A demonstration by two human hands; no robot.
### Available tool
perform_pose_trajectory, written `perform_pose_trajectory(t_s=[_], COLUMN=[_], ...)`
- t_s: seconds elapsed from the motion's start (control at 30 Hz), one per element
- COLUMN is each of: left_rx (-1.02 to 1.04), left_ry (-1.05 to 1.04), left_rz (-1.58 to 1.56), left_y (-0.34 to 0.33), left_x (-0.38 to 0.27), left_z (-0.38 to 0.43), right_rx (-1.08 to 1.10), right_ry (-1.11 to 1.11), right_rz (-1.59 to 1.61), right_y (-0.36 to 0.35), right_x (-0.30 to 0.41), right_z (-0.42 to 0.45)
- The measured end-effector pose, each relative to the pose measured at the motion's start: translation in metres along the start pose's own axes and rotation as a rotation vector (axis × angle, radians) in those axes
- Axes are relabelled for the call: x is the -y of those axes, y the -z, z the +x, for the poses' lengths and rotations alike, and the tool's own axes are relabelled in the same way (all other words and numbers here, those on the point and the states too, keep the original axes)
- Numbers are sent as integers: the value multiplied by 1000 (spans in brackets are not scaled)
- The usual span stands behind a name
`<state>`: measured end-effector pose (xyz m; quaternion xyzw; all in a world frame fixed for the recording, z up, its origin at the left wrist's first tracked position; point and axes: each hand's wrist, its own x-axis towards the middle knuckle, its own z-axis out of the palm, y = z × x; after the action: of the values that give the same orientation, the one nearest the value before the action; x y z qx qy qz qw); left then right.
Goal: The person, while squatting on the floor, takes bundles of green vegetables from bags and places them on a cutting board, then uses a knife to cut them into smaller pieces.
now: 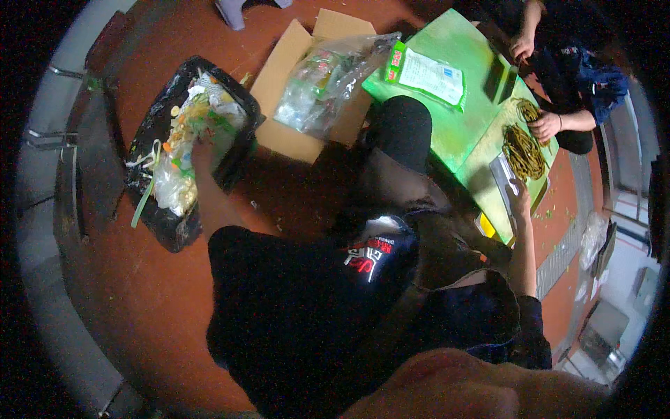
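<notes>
My left hand (201,149) reaches over a black-lined waste bin (246,99) heaped with food scraps (180,136) and plastic; the hand is blurred and its fingers are unclear. At the right, my right hand (518,196) is closed on a wide-bladed knife (501,175), held at the edge of a green cutting board (479,183). Beside the blade lies a bundle of long, olive-yellow strand-like vegetables (523,152), with a smaller bundle (527,111) just above it. A green and white food packet (429,78) lies flat on the adjoining green board (450,36).
An open cardboard box (277,65) holding clear plastic packaging (319,89) stands between bin and boards. Across the boards, a co-worker's hand (544,127) rests on the vegetables; their other hand (522,48) holds a knife (506,83). A stool's legs (230,13) stand at the top.
</notes>
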<state>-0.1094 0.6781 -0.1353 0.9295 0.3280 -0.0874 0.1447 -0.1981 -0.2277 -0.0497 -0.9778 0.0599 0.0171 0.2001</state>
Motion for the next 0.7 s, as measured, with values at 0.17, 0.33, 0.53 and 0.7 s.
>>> perform_pose_trajectory(t_s=[0.17,0.33,0.53,0.7], left_rx=[-224,-1136,-551,-146], left_ry=[142,23,-830,-1502], left_rz=[209,246,-278,-272], left_y=[-67,4,22,-60], left_x=[-82,-149,-294,-443], left_z=[-12,-45,-75,-148], right_rx=[29,112,-1,141], right_ry=[-163,-173,-181,-260], right_rz=[-113,-169,-348,181], right_y=[6,5,-30,-64], right_x=[-14,26,-2,-26], right_z=[-40,-33,-52,-70])
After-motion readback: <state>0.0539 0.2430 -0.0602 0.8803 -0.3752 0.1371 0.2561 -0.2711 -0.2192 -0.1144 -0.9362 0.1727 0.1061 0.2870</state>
